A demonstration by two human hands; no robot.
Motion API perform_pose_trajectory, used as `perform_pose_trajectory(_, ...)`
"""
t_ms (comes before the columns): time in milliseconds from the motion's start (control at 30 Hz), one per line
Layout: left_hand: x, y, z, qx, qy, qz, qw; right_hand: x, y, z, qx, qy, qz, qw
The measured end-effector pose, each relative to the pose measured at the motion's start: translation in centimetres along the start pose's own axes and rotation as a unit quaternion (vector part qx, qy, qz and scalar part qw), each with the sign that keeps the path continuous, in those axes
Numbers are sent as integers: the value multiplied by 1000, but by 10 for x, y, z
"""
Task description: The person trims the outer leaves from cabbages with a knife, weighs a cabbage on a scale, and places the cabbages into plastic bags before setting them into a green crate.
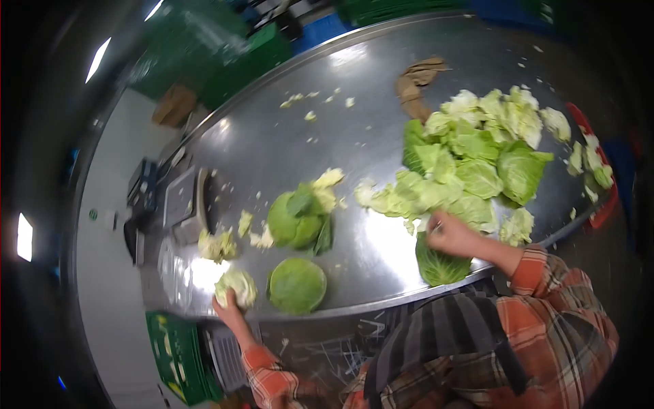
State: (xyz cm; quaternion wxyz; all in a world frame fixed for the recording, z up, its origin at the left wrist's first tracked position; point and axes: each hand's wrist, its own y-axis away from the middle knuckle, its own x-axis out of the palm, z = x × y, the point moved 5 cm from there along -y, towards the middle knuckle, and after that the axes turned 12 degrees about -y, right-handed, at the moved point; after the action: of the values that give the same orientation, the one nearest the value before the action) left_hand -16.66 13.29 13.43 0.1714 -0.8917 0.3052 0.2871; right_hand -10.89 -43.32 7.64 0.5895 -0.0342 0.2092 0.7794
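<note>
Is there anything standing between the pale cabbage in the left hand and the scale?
Yes, a small heap of torn leaves lies between the pale cabbage in the left hand and the scale. Clear plastic lies just left of that line.

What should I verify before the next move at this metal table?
1. Left hand in contact with the pale cabbage: ok.
2. Right hand free of any small item: cannot tell, its fingertips are blurred.
3. Round green cabbage apart from the leafy green cabbage: ok.
4. Metal table free of loose scraps: not ok, bits lie scattered.
5. Leaf pile apart from the pale cabbage: ok.
</note>
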Motion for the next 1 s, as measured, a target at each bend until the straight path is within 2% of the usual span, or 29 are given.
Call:
perform_pose_trajectory(33,7,-20,38,13,-79,6,997,28,-1,-20,-33,7,51,998)
perform_pose_trajectory(100,28,-33,80,81,-239,10,968,66,1,-24,10,-25,122,992)
perform_pose_trajectory(133,40,-40,103,80,-253,85,960,86,-9,-47,-55,-18,101,993)
perform_pose_trajectory(167,46,-33,99,58,-368,43,927,107,-19,-66,-90,-1,77,993)
perform_pose_trajectory(200,45,-35,93,62,-393,60,916,114,-29,-72,-124,20,57,990)
perform_pose_trajectory(233,40,-41,94,10,-354,31,935,109,-26,-53,-30,-56,105,992)
perform_pose_trajectory(267,40,-39,80,139,-345,-2,928,100,-24,-31,58,-137,147,978)
perform_pose_trajectory(333,61,-7,29,297,-261,-65,916,101,-50,-47,47,-191,94,976)
perform_pose_trajectory(400,97,38,-10,348,-191,-37,917,80,-75,-51,50,-202,62,976)
perform_pose_trajectory(433,115,64,-25,364,-161,-11,917,66,-94,-62,43,-220,2,975)
perform_pose_trajectory(500,154,108,-47,362,-126,62,921,33,-125,-91,27,-258,-106,960)
perform_pose_trajectory(600,199,160,-62,323,-98,152,929,-37,-121,-114,49,-268,-108,956)
perform_pose_trajectory(633,211,174,-65,304,-92,176,932,-57,-108,-112,23,-252,-97,963)
perform_pose_trajectory(733,234,204,-65,241,-80,218,942,-101,-76,-134,42,-190,-92,976)
perform_pose_trajectory(833,235,220,-54,173,-60,233,955,-160,-49,-131,103,-223,-78,966)
perform_pose_trajectory(900,217,222,-36,131,-33,230,964,-192,-64,-174,-23,-124,-155,980)
perform_pose_trajectory(933,202,218,-21,119,-4,233,965,-212,-62,-176,-7,-124,-163,979)
perform_pose_trajectory(1000,172,220,5,104,53,238,964,-266,-51,-182,97,-159,-182,966)
